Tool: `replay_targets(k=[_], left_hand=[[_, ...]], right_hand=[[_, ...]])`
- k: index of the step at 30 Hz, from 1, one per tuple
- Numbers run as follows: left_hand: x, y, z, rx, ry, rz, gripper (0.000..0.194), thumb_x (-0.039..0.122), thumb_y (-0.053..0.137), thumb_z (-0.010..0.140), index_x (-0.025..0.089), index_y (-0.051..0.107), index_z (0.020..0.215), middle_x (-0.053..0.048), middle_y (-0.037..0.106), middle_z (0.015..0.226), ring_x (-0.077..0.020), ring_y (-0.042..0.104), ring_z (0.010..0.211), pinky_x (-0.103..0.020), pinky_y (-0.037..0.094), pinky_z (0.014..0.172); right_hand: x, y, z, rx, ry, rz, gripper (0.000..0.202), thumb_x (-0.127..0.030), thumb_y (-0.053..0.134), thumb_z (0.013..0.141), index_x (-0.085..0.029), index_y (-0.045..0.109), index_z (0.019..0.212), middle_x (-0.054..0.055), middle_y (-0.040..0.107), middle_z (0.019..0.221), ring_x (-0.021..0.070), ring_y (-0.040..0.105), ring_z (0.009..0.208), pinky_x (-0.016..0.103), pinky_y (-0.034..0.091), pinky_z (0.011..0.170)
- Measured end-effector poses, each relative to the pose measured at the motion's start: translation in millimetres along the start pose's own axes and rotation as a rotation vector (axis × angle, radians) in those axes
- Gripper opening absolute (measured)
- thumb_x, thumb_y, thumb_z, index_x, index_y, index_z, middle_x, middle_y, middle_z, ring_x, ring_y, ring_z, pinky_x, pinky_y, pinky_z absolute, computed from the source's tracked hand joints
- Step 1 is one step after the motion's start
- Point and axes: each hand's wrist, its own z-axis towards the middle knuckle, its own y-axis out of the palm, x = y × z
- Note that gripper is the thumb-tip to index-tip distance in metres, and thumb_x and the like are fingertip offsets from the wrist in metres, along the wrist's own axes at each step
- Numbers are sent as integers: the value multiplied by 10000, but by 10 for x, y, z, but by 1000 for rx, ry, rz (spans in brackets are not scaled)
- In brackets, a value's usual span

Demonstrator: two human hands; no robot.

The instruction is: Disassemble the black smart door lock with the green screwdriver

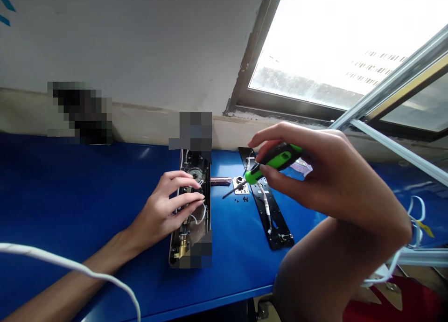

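Observation:
A long black lock-like housing [207,219] lies lengthwise on the blue table, its inner metal parts and white wires exposed. My left hand [171,198] rests over its middle, thumb and index fingertips pinched together at a thin white wire [204,214]; the other fingers reach across the housing and hide part of it. In my right hand [308,158] is a screwdriver [276,165] with a green and black handle. Its shaft points down and left, the tip held in the air to the right of the housing.
Right of the housing are a copper-coloured bar [221,181], a small square metal plate [240,185], several tiny dark screws [245,199] and a long black plate [264,210] with a white cable. A thick white cable [70,263] crosses at lower left. Behind the blue table [140,172] stands a wall.

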Motion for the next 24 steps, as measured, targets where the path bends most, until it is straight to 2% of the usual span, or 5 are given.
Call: replay_targets(k=[6, 10, 13, 18, 24], left_hand=[[129, 128, 563, -413, 104, -124, 182, 173, 566, 1042, 161, 745, 1074, -48, 731, 956, -175, 649, 894, -326, 551, 821], [194, 475, 963, -637, 133, -41, 184, 141, 607, 997, 163, 761, 900, -49, 733, 875, -190, 676, 824, -311, 511, 714], [205, 767, 1089, -782, 151, 23, 112, 109, 700, 913, 181, 752, 844, -36, 739, 862, -197, 684, 798, -300, 480, 675], [176, 1036, 1050, -839, 172, 67, 116, 77, 729, 863, 177, 746, 805, -42, 736, 866, -210, 684, 799, -322, 487, 702], [171, 1014, 1045, -837, 150, 90, 110, 86, 721, 873, 191, 754, 876, -42, 741, 930, -215, 692, 866, -320, 505, 743]], right_hand=[[257, -100, -141, -99, 230, -77, 360, -262, 659, 868, -261, 668, 1228, -4, 734, 870, 138, 658, 669, 277, 510, 550], [368, -122, -191, -123, 350, -41, 350, -322, 669, 864, -285, 667, 1212, -6, 726, 839, 147, 658, 656, 274, 507, 539], [450, -167, -253, -127, 404, -2, 332, -333, 672, 857, -282, 669, 1185, -12, 721, 806, 149, 656, 643, 269, 502, 528], [580, -253, -398, -98, 469, 45, 301, -321, 695, 840, -272, 675, 1135, -22, 705, 758, 144, 647, 624, 247, 489, 500], [628, -278, -463, -57, 450, 52, 287, -313, 708, 840, -267, 689, 1122, -32, 676, 727, 119, 598, 573, 230, 443, 465]])
